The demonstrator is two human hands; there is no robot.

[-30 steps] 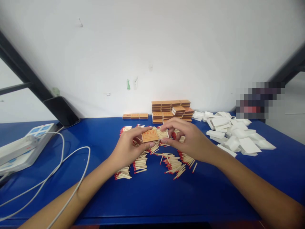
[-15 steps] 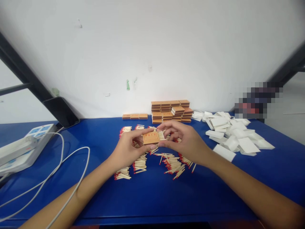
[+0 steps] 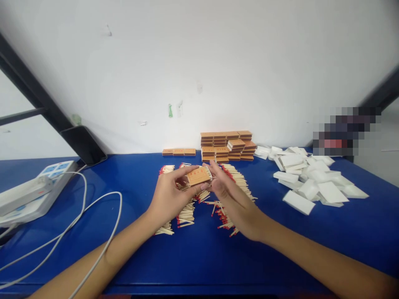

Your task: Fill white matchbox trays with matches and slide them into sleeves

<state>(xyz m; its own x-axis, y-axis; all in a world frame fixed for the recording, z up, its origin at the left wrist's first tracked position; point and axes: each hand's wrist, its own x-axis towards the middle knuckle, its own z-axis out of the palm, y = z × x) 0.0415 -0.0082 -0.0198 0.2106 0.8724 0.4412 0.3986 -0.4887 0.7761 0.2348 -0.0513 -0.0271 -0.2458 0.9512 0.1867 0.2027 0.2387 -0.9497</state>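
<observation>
My left hand (image 3: 170, 195) pinches a small orange matchbox (image 3: 198, 176) between thumb and fingers, above the blue table (image 3: 199, 253). My right hand (image 3: 232, 199) is flat, fingers stretched out and together, its fingertips against the box's right end where the white inner tray shows. Under and around both hands lie piles of red-tipped matches (image 3: 235, 178), some in neat bundles (image 3: 186, 214).
Stacked orange matchboxes (image 3: 227, 146) and a short row of three (image 3: 178, 152) stand by the white wall. A heap of white inner trays (image 3: 311, 176) lies at the right. A white power strip (image 3: 31, 193), white cables (image 3: 93, 207) and a dark phone (image 3: 83, 144) are at the left.
My right hand let go of its pinch on the box's end and flattened, its fingertips now against the tray. The matches behind it came into view. The left hand kept holding the box.
</observation>
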